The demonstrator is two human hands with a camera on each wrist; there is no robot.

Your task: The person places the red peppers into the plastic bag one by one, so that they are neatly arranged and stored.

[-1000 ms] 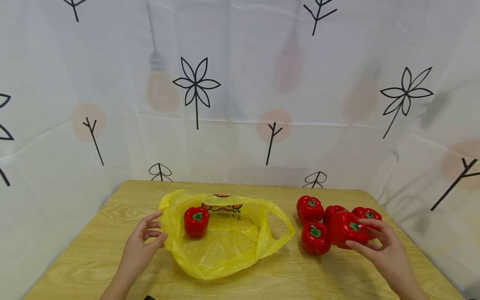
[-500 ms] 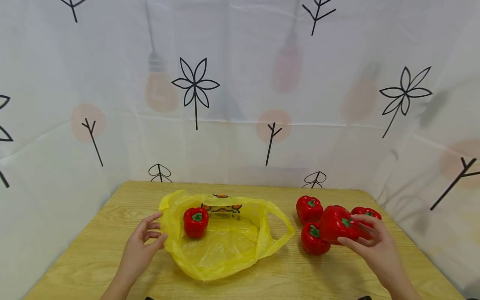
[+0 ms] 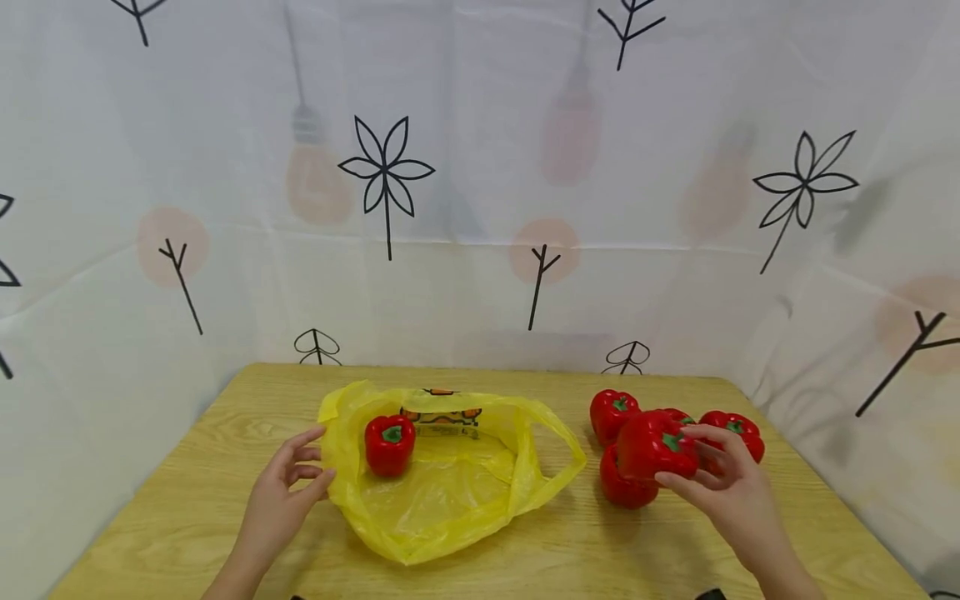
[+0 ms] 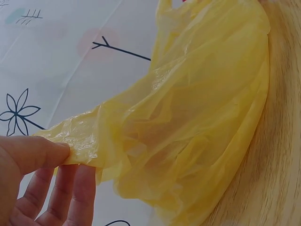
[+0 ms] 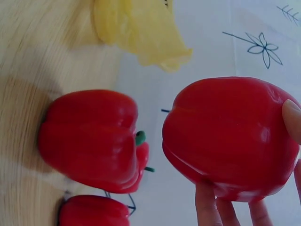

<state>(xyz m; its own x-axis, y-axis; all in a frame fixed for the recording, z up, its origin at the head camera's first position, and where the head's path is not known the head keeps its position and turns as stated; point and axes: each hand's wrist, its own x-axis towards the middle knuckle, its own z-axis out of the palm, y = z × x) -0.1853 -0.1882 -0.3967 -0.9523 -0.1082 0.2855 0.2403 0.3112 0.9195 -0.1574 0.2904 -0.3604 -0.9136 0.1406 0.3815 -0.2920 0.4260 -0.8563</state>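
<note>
On the left of the head view, my left hand (image 3: pixel 281 487) pinches the edge of a yellow plastic bag (image 3: pixel 420 533). The left wrist view shows its thumb and fingers on the bag's thin film (image 4: pixel 188 117). The bag's mouth faces me, and one red bell pepper (image 3: pixel 389 447) with a green stem lies inside at the left. My right hand (image 3: pixel 731 492) grips another red bell pepper (image 3: pixel 651 447), raised above the table; in the right wrist view that held pepper (image 5: pixel 230 136) sits between thumb and fingers.
Several more red bell peppers stand on the right, including a front one (image 3: pixel 626 487), a rear one (image 3: pixel 611 412) and a far-right one (image 3: pixel 738 429). The wooden table (image 3: pixel 187 492) meets a patterned white cloth (image 3: pixel 465 292) behind and at both sides.
My right hand has moved left with the pepper, which now partly covers the front pepper. The left hand has stayed at the bag's edge.
</note>
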